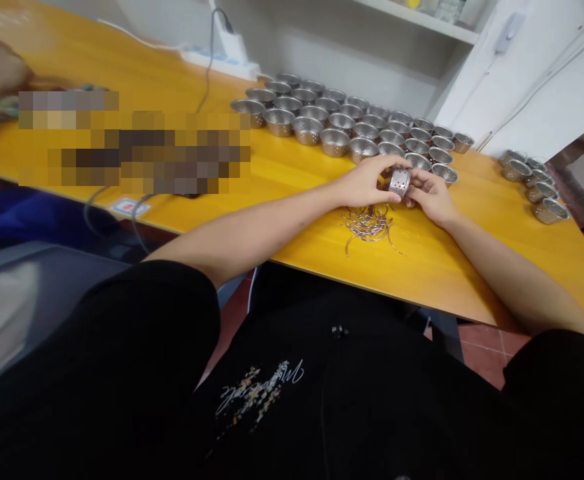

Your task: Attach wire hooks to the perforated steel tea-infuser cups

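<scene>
Between my two hands, just above the table, is a small perforated metal cup [399, 182], tipped on its side. My left hand [372, 180] grips it from the left, thumb below and fingers above. On its right side, the bent fingers of my right hand [429, 193] hold the rim area; the fingertips are partly hidden. A loose pile of thin curved metal wires [369, 225] lies on the table right under my left hand. Behind my hands stand rows of similar perforated metal cups [335, 141], their mouths facing up.
A smaller group of metal cups [551, 210] stands at the table's right end. A white power strip [222, 63] with a plugged-in cable lies by the wall at the back. Blurred-out items cover part of the yellow table [292, 173] on the left.
</scene>
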Tool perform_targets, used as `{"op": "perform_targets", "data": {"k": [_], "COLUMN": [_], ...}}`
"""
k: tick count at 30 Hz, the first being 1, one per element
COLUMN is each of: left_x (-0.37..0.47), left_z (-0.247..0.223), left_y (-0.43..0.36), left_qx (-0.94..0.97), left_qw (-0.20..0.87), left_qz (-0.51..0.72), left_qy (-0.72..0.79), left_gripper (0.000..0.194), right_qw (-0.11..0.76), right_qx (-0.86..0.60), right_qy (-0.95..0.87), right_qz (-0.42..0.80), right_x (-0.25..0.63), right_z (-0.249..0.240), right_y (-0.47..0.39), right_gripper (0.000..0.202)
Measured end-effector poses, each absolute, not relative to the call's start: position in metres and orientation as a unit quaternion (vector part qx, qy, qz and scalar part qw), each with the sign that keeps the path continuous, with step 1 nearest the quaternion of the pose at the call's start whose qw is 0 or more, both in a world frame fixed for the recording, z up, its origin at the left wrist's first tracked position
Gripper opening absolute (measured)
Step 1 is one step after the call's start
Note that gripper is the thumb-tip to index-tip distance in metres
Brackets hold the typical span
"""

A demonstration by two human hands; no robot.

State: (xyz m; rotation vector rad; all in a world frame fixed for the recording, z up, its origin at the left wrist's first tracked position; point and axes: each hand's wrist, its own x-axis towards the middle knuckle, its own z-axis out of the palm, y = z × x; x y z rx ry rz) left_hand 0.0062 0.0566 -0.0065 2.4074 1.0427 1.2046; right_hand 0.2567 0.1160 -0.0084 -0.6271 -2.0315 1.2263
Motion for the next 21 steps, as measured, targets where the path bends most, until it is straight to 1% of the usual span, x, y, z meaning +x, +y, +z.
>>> {"op": "perform_targets", "data": {"k": [4,8,10,16,21], "left_x": [0.006,0.007,0.007,0.007,0.008], "left_z": [-0.008,-0.007,-0.007,-0.008,-0.006], "left_y": [0.058,0.058,0.057,0.056,0.054], "left_qx": [0.830,0.830,0.828,0.826,0.828], "left_qw": [0.123,0.129,0.135,0.131,0.135], "left_qz": [0.412,0.413,0.417,0.418,0.408], "left_qy": [0.355,0.351,0.351,0.355,0.360], "left_gripper": [0.078,0.077,0.077,0.076,0.076], "right_qw": [0.315,0.346,0.354,0.322,0.305], "right_qx": [-0.223,-0.242,-0.252,-0.218,-0.205], "right_qy": [-0.807,-0.794,-0.786,-0.786,-0.796], "right_qz": [0.447,0.439,0.441,0.480,0.481], "right_x": [0.254,0.252,0.252,0.251,0.253], "right_z": [-0.006,-0.010,-0.011,-0.004,0.001], "right_y": [0.112,0.115,0.116,0.107,0.106], "right_gripper": [0.033,0.026,0.027,0.038,0.031]}}
